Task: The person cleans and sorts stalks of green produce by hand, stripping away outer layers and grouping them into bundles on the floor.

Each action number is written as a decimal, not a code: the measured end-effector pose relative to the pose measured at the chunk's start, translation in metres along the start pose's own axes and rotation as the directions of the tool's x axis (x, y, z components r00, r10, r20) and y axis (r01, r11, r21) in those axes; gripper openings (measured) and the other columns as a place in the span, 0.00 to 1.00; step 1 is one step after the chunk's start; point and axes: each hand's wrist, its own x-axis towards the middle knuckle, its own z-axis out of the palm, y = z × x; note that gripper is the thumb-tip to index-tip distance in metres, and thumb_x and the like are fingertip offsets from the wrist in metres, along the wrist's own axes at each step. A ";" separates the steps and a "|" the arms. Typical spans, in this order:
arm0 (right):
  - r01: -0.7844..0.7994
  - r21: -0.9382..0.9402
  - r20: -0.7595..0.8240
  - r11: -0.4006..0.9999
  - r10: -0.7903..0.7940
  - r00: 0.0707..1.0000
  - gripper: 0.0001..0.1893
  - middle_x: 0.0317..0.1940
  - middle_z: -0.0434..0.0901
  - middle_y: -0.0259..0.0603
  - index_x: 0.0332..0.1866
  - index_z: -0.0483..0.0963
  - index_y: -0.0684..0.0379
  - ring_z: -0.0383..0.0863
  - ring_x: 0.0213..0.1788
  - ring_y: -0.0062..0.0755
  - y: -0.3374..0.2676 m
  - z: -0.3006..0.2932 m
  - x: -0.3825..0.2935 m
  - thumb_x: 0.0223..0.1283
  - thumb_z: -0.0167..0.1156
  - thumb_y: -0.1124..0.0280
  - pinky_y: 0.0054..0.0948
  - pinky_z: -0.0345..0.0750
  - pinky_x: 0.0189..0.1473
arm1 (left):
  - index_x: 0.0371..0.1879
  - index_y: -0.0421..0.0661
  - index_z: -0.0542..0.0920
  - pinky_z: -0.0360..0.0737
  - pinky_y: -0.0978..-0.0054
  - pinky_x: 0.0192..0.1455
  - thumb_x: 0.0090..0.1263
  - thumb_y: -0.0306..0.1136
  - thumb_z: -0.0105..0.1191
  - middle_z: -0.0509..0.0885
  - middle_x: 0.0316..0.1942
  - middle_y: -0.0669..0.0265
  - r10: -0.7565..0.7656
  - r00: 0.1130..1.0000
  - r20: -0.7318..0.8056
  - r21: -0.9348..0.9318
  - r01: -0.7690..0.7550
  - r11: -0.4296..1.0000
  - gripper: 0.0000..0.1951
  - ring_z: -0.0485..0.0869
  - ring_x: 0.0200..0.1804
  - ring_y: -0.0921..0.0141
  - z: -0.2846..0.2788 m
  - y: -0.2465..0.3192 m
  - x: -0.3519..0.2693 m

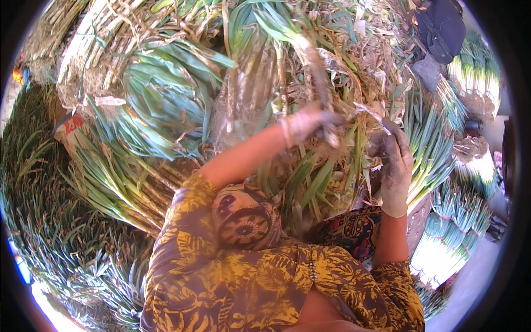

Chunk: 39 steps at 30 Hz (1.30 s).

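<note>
My left hand (330, 119), blurred by motion, grips a leek stalk (317, 79). The stalk's green leaves point up and away from me, and its root end hangs below the hand. To the right, my right hand (390, 155) wears a soiled, pale glove with dark fingers. Its fingers are bent around a thin pale strip (373, 116); whether this is peeled leaf or a blade I cannot tell. Loose leaves and dry peelings (352, 83) lie beneath and beyond both hands.
Untrimmed leeks (166, 99) are heaped ahead and to the left, with a tied bundle (95, 50) behind. Cleaned, banded bundles (450, 240) stand on the right. A dark bag (440, 31) sits at the far right. Patterned cloth (247, 220) shows close to my body.
</note>
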 end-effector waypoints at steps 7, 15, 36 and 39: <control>-0.035 0.035 0.114 0.999 0.031 0.993 0.17 0.39 0.80 0.37 0.54 0.74 0.69 0.76 0.36 0.20 0.004 -0.020 -0.002 0.72 0.54 0.65 0.21 0.73 0.42 | 0.57 0.33 0.74 0.77 0.63 0.53 0.59 0.48 0.64 0.80 0.53 0.52 -0.142 0.940 -0.309 0.332 0.247 0.910 0.34 0.79 0.52 0.60 -0.047 -0.092 0.063; -0.079 0.088 0.014 0.993 0.078 0.997 0.23 0.37 0.80 0.34 0.67 0.68 0.64 0.75 0.36 0.19 0.004 -0.021 0.008 0.70 0.53 0.68 0.21 0.72 0.41 | 0.70 0.41 0.63 0.52 0.50 0.73 0.63 0.53 0.59 0.60 0.72 0.44 0.077 0.990 -0.122 0.005 -0.077 0.997 0.40 0.58 0.73 0.53 -0.127 -0.148 0.070; 0.093 0.206 -0.120 0.974 -0.069 0.990 0.22 0.39 0.79 0.37 0.66 0.66 0.67 0.76 0.37 0.22 0.000 -0.040 -0.004 0.71 0.52 0.69 0.22 0.75 0.42 | 0.58 0.49 0.75 0.66 0.64 0.65 0.69 0.46 0.56 0.84 0.49 0.59 0.130 0.991 0.018 -0.380 -0.113 0.918 0.22 0.76 0.53 0.66 -0.003 -0.004 0.037; -0.043 0.241 -0.089 0.970 0.066 0.994 0.23 0.40 0.81 0.39 0.67 0.66 0.65 0.79 0.39 0.24 0.002 -0.038 0.002 0.70 0.53 0.71 0.25 0.77 0.43 | 0.63 0.52 0.73 0.56 0.54 0.75 0.71 0.48 0.53 0.80 0.58 0.55 0.019 0.997 0.078 -0.384 0.012 0.923 0.24 0.70 0.69 0.62 -0.038 -0.035 0.070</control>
